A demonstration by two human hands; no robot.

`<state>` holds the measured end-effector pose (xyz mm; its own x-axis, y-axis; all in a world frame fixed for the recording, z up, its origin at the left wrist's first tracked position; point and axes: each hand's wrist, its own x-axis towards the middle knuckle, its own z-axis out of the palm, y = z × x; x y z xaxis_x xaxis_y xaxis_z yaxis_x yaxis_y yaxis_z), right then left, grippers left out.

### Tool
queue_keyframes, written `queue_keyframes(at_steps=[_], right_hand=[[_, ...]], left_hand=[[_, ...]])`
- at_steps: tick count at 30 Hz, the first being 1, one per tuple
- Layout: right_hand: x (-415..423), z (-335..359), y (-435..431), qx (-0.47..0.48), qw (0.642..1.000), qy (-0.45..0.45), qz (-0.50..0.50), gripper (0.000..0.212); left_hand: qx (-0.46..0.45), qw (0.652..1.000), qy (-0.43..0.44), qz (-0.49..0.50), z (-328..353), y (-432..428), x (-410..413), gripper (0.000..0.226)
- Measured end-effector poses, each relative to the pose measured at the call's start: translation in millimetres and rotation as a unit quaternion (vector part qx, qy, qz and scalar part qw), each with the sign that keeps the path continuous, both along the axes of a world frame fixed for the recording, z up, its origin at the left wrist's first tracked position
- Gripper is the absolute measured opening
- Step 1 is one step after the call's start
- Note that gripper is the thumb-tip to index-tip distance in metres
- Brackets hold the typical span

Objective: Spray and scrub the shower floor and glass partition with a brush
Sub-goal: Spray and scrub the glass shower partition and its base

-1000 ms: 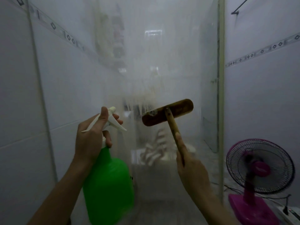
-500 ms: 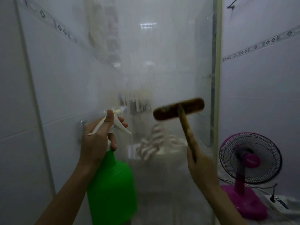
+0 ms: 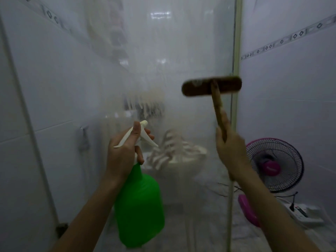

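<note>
A misted glass partition (image 3: 181, 51) fills the middle of the view, with foam streaks running down it at centre. My left hand (image 3: 123, 151) grips the white trigger head of a green spray bottle (image 3: 140, 210), held upright in front of the glass. My right hand (image 3: 231, 148) grips the wooden handle of a brown scrub brush (image 3: 211, 86). The brush head lies flat against the glass near its right edge, above both hands.
White tiled walls (image 3: 45, 88) stand at left and right. The partition's pale edge strip (image 3: 237, 42) runs down the right side. A pink table fan (image 3: 274, 164) and a white power strip (image 3: 301, 213) sit on the floor at right. A white basin shows blurred behind the glass.
My right hand has swept the brush to the right and upward along the glass, reaching its right edge. The spray bottle has stayed in my left hand, shifted slightly right.
</note>
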<state>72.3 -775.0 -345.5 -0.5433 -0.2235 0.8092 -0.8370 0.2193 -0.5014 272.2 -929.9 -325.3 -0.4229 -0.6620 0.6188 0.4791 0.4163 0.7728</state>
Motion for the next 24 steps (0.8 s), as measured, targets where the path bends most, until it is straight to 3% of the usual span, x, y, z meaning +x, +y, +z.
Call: queue_keyframes(at_steps=[3,7,9,14,16,21,24], right_hand=[[-14,30,-1,-0.025,0.999,0.022,-0.007,0.056],[11,-93,18,-0.003,0.999,-0.048,-0.003,0.062],[25,-117,19,-0.001,0.997,-0.08,0.016,0.063],[-1,7,-22,-0.026,1.0,0.012,0.013,0.057],[-2,17,-31,-0.016,0.999,0.044,0.01,0.057],[50,-119,-7,0.093,0.996,0.002,0.014,0.07],[53,-98,-40,0.102,0.993,0.051,0.008,0.067]], left_hand=[[0.009,1.0,0.003,0.006,-5,2,-2,0.036],[0.0,1.0,0.006,-0.001,-12,2,0,0.049],[0.006,1.0,0.009,-0.006,-15,0,2,0.048],[0.001,1.0,0.003,0.01,-19,-10,6,0.045],[-0.001,1.0,0.001,0.022,-24,-14,10,0.039],[-0.002,0.999,0.005,0.046,-33,-29,26,0.034],[0.007,0.998,-0.005,0.062,-35,-38,37,0.033]])
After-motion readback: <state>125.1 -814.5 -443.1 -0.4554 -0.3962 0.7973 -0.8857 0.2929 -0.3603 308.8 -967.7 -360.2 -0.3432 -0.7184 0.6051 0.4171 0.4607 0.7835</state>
